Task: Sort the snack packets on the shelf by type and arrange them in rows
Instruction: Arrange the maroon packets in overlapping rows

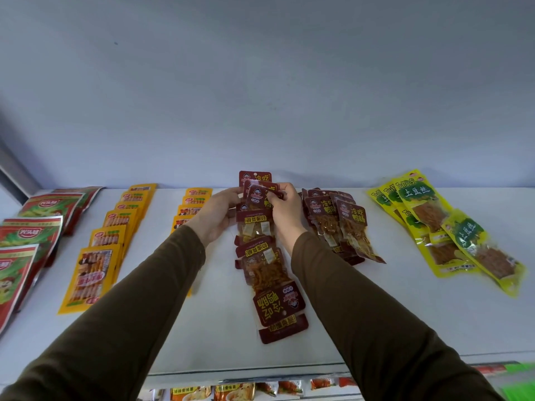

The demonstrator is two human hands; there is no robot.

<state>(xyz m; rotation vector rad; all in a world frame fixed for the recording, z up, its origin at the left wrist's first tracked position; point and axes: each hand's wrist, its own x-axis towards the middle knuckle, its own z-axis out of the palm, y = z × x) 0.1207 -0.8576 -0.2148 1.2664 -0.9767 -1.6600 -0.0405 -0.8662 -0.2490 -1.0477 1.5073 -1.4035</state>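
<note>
Several dark red snack packets [269, 273] lie in a row running from the shelf's back to its front, at the centre. At the far end of that row both hands hold a few dark red packets [256, 183] fanned upright. My left hand [220, 215] grips them from the left. My right hand [285, 209] pinches the front packet from the right. A second bunch of dark red packets [338, 227] lies just right of my right hand.
Two rows of orange-yellow packets [107, 238] [192, 202] lie left of centre, red-and-green packets [31, 235] at the far left, yellow-green packets [451, 230] at the right. All rest on the white shelf [214, 328], a pale wall behind it. A lower shelf [246, 390] holds more packets.
</note>
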